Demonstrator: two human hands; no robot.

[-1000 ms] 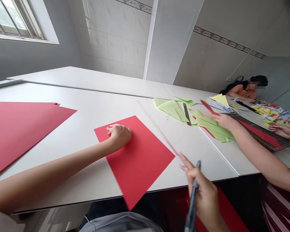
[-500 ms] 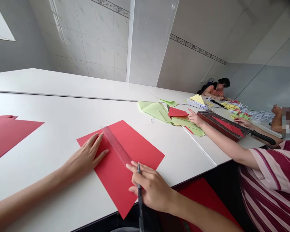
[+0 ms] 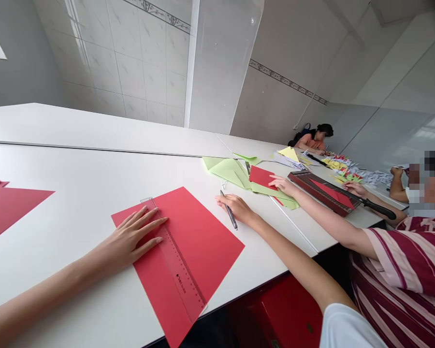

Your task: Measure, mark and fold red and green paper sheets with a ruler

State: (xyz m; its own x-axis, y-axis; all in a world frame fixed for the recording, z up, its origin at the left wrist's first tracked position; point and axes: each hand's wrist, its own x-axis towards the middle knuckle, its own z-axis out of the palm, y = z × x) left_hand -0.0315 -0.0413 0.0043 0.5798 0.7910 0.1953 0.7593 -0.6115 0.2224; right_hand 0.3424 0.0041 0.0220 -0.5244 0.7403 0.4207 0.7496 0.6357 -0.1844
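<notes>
A red paper sheet (image 3: 199,237) lies on the white table (image 3: 94,174) in front of me, one corner hanging over the near edge. A clear plastic ruler (image 3: 176,263) rests diagonally across it. My left hand (image 3: 132,234) lies flat with fingers spread, its fingertips touching the ruler's upper end. My right hand (image 3: 237,209) is stretched out past the sheet's right corner and holds a dark pen (image 3: 229,216) over the bare table.
More red paper (image 3: 10,205) lies at the far left. Light green sheets (image 3: 232,170) and a small red piece (image 3: 261,177) sit to the right, under a co-worker's hand (image 3: 282,183). A paper cutter (image 3: 322,191) stands beyond. Other people sit further along.
The ruler now lies flat on the red sheet under my left fingertips. My right hand left the ruler and moved right and away with the pen.
</notes>
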